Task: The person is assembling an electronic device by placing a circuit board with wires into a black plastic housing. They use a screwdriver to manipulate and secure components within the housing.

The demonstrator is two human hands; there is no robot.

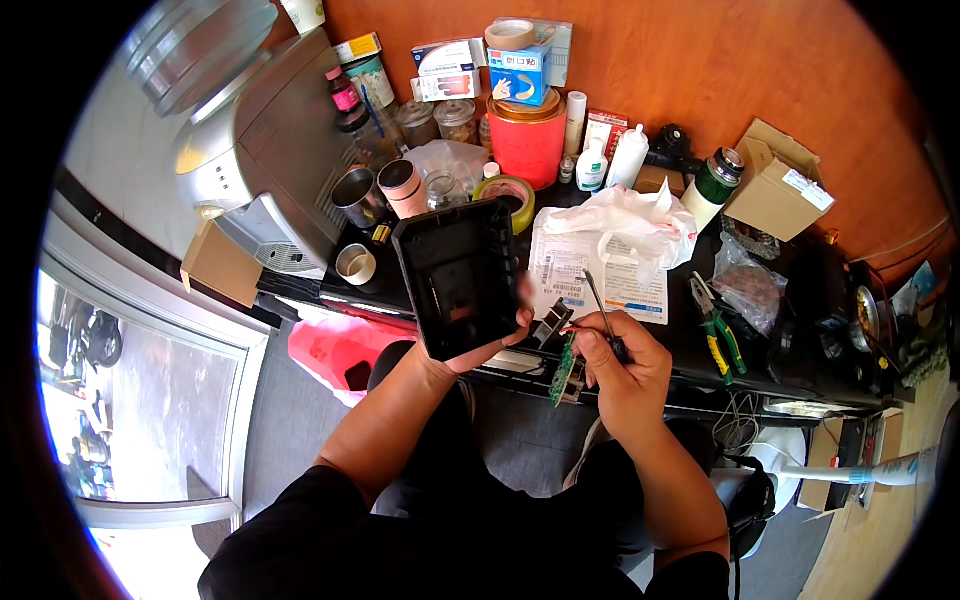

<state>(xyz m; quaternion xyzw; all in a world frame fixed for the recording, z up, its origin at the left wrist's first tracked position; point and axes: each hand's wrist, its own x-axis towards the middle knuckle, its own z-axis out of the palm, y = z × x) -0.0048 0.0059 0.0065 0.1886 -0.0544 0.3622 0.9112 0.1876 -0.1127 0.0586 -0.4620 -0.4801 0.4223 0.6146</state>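
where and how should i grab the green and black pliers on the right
Probably best by both handles of the pliers, coming from the near side: the handles splay toward that side, while the metal jaws point away.

Black plastic casing, probably matt though shadowed, metal screwdriver shaft, crinkled plastic bag, smooth paper sheet, shiny metal mug, wood-grained wall

The left forearm slants inward to a cupped left hand, its fingers curled upward. Near it, the right hand is pinched together, the right forearm angled from below.
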